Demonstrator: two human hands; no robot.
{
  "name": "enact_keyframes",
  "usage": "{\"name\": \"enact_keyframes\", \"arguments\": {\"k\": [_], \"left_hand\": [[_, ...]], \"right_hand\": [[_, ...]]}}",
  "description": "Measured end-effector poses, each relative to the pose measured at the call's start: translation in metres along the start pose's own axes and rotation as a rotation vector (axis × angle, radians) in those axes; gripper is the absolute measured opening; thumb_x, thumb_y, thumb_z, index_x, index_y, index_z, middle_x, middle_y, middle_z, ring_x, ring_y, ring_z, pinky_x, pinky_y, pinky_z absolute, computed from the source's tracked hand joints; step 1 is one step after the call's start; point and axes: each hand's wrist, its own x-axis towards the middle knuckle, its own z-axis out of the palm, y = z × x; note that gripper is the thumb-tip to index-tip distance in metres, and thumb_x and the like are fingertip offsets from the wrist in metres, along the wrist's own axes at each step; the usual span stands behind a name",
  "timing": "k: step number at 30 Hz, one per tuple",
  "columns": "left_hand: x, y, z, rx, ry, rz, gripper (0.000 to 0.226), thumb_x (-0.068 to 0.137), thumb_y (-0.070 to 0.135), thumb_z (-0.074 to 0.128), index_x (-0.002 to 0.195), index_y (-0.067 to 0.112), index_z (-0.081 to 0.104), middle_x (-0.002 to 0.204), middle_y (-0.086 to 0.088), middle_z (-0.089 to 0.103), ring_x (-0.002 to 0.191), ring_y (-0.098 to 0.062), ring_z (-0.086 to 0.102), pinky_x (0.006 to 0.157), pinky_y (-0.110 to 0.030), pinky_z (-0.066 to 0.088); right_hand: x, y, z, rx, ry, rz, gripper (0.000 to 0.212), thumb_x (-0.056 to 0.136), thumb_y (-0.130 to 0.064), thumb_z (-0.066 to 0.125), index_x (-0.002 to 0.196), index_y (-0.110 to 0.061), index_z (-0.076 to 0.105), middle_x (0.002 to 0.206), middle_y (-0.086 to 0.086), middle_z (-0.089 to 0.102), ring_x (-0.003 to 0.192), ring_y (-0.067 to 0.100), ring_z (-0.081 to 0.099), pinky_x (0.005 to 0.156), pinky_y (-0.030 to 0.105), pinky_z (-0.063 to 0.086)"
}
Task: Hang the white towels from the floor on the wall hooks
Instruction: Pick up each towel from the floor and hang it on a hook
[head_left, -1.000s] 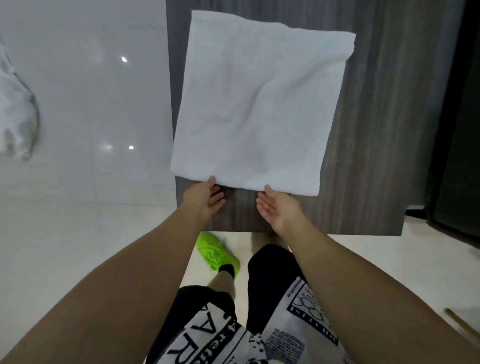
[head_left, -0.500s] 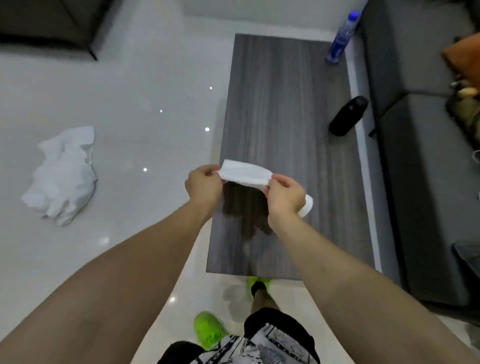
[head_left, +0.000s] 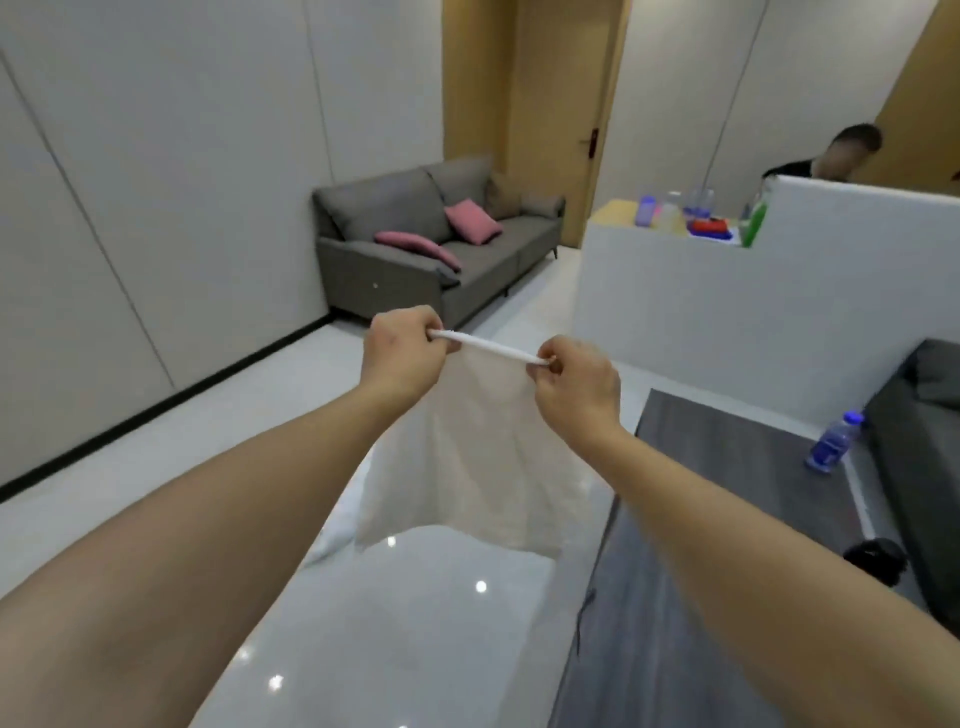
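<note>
Both hands, left (head_left: 402, 353) and right (head_left: 574, 379), pinch the towel (head_left: 467, 457) by its top edge. It hangs limp and light (likely soft), so corners suit hooking.

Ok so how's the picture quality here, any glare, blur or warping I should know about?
Head view: bright ceiling-light spots glare off the glossy floor; wide-angle warping bends the wall lines and stretches the forearms at the edges; the far counter and the person behind it are soft and blurred. The towel and both hands, left and right, are reasonably sharp, under even, soft lighting.

Bottle (head_left: 832, 440) on table (head_left: 727, 519) — right
</note>
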Motion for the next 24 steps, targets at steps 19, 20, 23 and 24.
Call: {"name": "enact_keyframes", "arguments": {"k": [19, 20, 23, 24], "left_hand": [[0.023, -0.239, -0.513, 0.657, 0.600, -0.347, 0.011, 0.082, 0.029, 0.072, 0.081, 0.020, 0.068, 0.080, -0.004, 0.067, 0.083, -0.026, 0.059, 0.066, -0.028, 0.038], [0.016, -0.248, -0.537, 0.659, 0.635, -0.388, 0.011, 0.081, 0.030, 0.073, 0.080, 0.021, 0.066, 0.076, -0.003, 0.065, 0.080, -0.025, 0.058, 0.065, -0.027, 0.038], [-0.018, -0.271, -0.603, 0.678, 0.706, -0.478, 0.012, 0.081, 0.027, 0.072, 0.077, 0.022, 0.063, 0.070, -0.002, 0.060, 0.073, -0.023, 0.055, 0.062, -0.026, 0.040], [-0.033, -0.277, -0.624, 0.690, 0.718, -0.505, 0.013, 0.082, 0.026, 0.072, 0.076, 0.022, 0.061, 0.069, -0.001, 0.059, 0.071, -0.022, 0.053, 0.059, -0.024, 0.039]], "right_hand": [[0.061, -0.549, 0.280, 0.644, -0.553, -0.760, 0.007, 0.084, -0.023, 0.068, 0.084, -0.026, 0.074, 0.073, -0.014, 0.065, 0.078, 0.012, 0.063, 0.063, 0.020, 0.041], [0.054, -0.578, 0.292, 0.682, -0.584, -0.784, 0.006, 0.084, -0.024, 0.068, 0.083, -0.026, 0.073, 0.074, -0.013, 0.066, 0.078, 0.013, 0.063, 0.065, 0.021, 0.044], [0.021, -0.665, 0.322, 0.764, -0.660, -0.885, 0.005, 0.084, -0.023, 0.067, 0.082, -0.024, 0.072, 0.077, -0.009, 0.068, 0.080, 0.016, 0.064, 0.071, 0.027, 0.049], [0.007, -0.692, 0.329, 0.783, -0.679, -0.926, 0.005, 0.084, -0.022, 0.068, 0.083, -0.023, 0.072, 0.077, -0.008, 0.068, 0.080, 0.017, 0.064, 0.070, 0.027, 0.048]]}}
